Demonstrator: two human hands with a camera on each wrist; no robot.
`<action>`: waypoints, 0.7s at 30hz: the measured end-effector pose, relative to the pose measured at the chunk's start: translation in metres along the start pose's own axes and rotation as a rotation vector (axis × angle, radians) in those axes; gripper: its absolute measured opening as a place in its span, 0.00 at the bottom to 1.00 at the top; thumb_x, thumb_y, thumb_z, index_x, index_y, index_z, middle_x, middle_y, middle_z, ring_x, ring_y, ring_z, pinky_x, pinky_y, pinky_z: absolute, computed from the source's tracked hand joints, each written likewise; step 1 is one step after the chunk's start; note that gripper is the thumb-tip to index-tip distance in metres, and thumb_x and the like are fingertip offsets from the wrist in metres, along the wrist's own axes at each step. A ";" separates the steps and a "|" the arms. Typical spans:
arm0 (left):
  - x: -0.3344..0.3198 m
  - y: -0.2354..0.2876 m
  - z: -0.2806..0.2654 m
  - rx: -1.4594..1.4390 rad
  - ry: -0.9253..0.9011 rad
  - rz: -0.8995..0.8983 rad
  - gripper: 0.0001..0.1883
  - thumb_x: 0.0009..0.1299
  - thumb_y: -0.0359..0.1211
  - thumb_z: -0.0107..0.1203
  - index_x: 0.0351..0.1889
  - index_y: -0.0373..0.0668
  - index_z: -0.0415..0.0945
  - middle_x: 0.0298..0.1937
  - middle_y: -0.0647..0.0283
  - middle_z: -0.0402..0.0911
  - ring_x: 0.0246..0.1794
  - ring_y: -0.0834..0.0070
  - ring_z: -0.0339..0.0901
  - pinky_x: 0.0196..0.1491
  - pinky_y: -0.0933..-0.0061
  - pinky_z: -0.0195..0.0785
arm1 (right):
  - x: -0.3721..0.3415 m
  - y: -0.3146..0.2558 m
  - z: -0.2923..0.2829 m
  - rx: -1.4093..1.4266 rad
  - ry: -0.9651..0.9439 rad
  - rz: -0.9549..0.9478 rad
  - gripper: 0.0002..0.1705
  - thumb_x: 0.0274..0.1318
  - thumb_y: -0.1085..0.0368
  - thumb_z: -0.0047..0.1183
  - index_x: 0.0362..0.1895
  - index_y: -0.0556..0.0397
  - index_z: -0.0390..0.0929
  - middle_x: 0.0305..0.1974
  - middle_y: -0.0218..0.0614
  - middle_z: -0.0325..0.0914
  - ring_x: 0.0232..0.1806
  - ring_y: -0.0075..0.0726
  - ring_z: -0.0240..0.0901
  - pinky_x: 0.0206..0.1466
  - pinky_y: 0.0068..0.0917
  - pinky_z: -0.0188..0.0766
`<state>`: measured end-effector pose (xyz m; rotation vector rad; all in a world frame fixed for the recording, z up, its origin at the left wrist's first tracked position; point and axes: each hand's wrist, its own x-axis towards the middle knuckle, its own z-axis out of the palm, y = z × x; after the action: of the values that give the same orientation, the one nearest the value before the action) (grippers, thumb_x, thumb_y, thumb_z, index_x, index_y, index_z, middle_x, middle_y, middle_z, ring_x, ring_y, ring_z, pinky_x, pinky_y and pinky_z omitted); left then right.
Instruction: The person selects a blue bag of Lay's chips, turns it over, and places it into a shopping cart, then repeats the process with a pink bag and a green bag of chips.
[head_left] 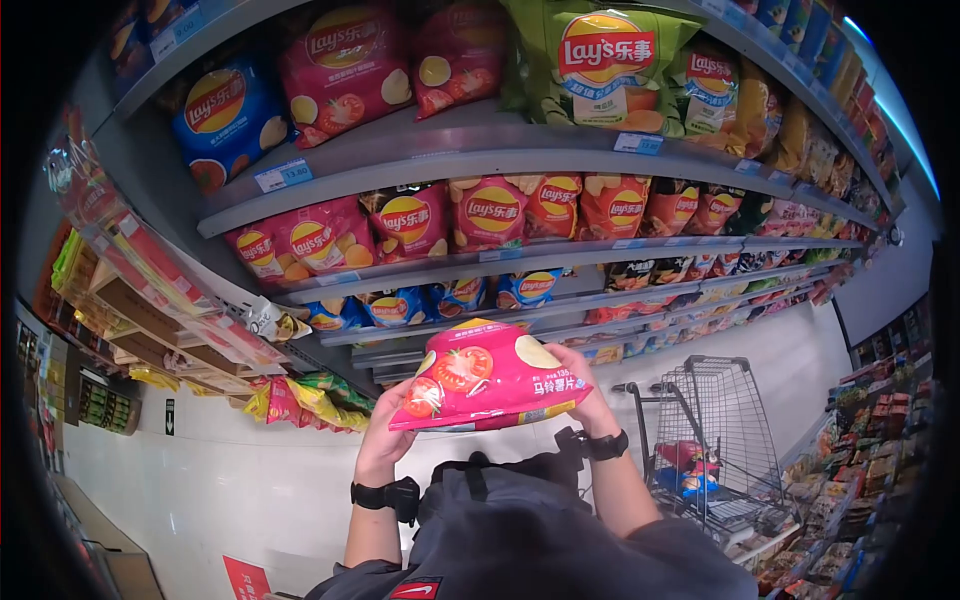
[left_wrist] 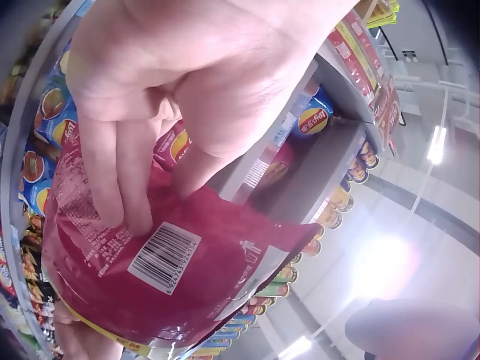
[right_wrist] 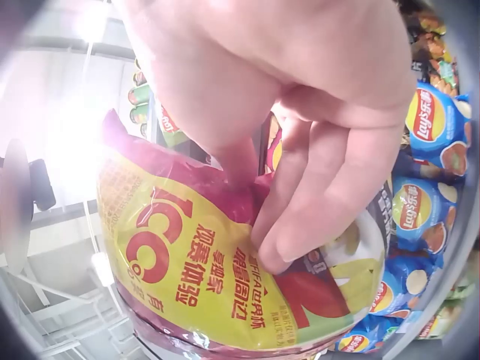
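Observation:
A pink bag of chips (head_left: 480,375) with tomato pictures is held in front of the body between both hands. The left hand (head_left: 383,430) grips its left end, and the right hand (head_left: 592,398) grips its right end. In the left wrist view, the left hand (left_wrist: 172,97) pinches the bag (left_wrist: 187,262) above a white barcode, thumb on one side and fingers on the other. The right wrist view has the right hand (right_wrist: 300,120) pinching the bag (right_wrist: 172,247) near its yellow printed panel.
Shelves (head_left: 480,150) full of chip bags rise in front. A metal shopping cart (head_left: 715,430) holding a few bags stands at the right, beside another packed shelf (head_left: 870,470). On the left is a rack (head_left: 170,290) with hanging packages. Pale floor (head_left: 250,490) shows below.

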<state>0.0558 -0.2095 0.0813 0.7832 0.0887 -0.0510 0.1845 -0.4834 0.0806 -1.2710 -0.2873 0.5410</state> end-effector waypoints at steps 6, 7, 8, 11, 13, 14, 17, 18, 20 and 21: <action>0.006 -0.004 0.015 0.049 -0.009 -0.065 0.22 0.78 0.34 0.49 0.64 0.29 0.66 0.56 0.53 0.80 0.52 0.70 0.82 0.57 0.69 0.77 | -0.017 0.013 -0.015 -0.115 0.105 -0.147 0.12 0.60 0.73 0.58 0.48 0.58 0.75 0.45 0.30 0.80 0.47 0.20 0.75 0.51 0.21 0.72; 0.006 -0.003 0.018 0.072 0.003 -0.065 0.21 0.78 0.34 0.48 0.64 0.29 0.66 0.56 0.53 0.80 0.52 0.68 0.82 0.56 0.68 0.77 | -0.017 0.016 -0.017 -0.140 0.085 -0.183 0.10 0.61 0.73 0.56 0.47 0.57 0.75 0.44 0.29 0.79 0.47 0.20 0.73 0.50 0.21 0.70; 0.006 -0.004 0.015 0.075 0.004 -0.065 0.21 0.78 0.34 0.48 0.64 0.29 0.66 0.56 0.53 0.80 0.52 0.68 0.82 0.56 0.68 0.77 | -0.018 0.017 -0.016 -0.137 0.084 -0.184 0.10 0.61 0.73 0.56 0.47 0.57 0.75 0.44 0.29 0.79 0.47 0.20 0.73 0.50 0.21 0.70; 0.004 -0.014 -0.002 0.034 -0.053 -0.051 0.22 0.79 0.33 0.43 0.68 0.33 0.62 0.60 0.52 0.78 0.54 0.66 0.81 0.55 0.68 0.78 | -0.018 0.016 -0.014 -0.069 0.107 -0.130 0.08 0.62 0.73 0.55 0.46 0.57 0.75 0.45 0.30 0.79 0.48 0.19 0.73 0.51 0.20 0.70; 0.003 -0.018 -0.011 -0.026 0.013 -0.061 0.24 0.81 0.38 0.41 0.70 0.34 0.60 0.63 0.52 0.75 0.60 0.66 0.77 0.60 0.66 0.74 | -0.014 0.006 -0.009 -0.045 -0.029 -0.125 0.12 0.65 0.70 0.53 0.51 0.57 0.74 0.46 0.29 0.77 0.48 0.19 0.72 0.52 0.20 0.70; 0.001 -0.019 -0.010 -0.023 0.016 -0.056 0.24 0.81 0.38 0.41 0.70 0.34 0.60 0.63 0.52 0.75 0.60 0.66 0.77 0.60 0.66 0.74 | -0.014 -0.001 -0.005 -0.043 -0.036 -0.126 0.12 0.65 0.70 0.53 0.51 0.57 0.74 0.46 0.29 0.77 0.48 0.19 0.72 0.52 0.20 0.70; -0.001 -0.014 0.006 -0.163 0.062 -0.074 0.25 0.82 0.41 0.39 0.71 0.36 0.58 0.62 0.54 0.76 0.60 0.69 0.77 0.64 0.67 0.69 | -0.009 -0.012 0.000 0.083 -0.026 0.027 0.26 0.68 0.62 0.51 0.68 0.54 0.64 0.48 0.27 0.74 0.52 0.18 0.70 0.55 0.19 0.68; -0.001 -0.016 0.003 -0.165 0.062 -0.074 0.25 0.82 0.41 0.39 0.71 0.36 0.58 0.62 0.54 0.76 0.60 0.69 0.77 0.64 0.67 0.69 | -0.009 -0.010 -0.004 0.082 -0.027 0.028 0.26 0.68 0.62 0.51 0.68 0.54 0.64 0.48 0.27 0.74 0.52 0.18 0.70 0.55 0.19 0.68; 0.002 -0.020 0.002 -0.047 0.052 -0.039 0.28 0.82 0.43 0.39 0.74 0.37 0.54 0.64 0.55 0.74 0.62 0.69 0.74 0.65 0.66 0.68 | -0.011 -0.013 -0.012 0.052 -0.225 -0.033 0.33 0.67 0.62 0.53 0.72 0.52 0.58 0.52 0.27 0.71 0.57 0.19 0.67 0.59 0.19 0.64; 0.004 -0.020 0.007 0.014 0.080 -0.004 0.29 0.80 0.37 0.47 0.74 0.38 0.53 0.66 0.56 0.71 0.63 0.70 0.73 0.65 0.66 0.68 | -0.011 -0.016 -0.013 0.054 -0.291 -0.040 0.44 0.61 0.68 0.58 0.76 0.49 0.48 0.55 0.28 0.67 0.61 0.22 0.64 0.63 0.21 0.61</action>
<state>0.0585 -0.2289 0.0713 0.7991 0.1658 -0.0242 0.1848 -0.5030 0.0935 -1.1311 -0.5370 0.6959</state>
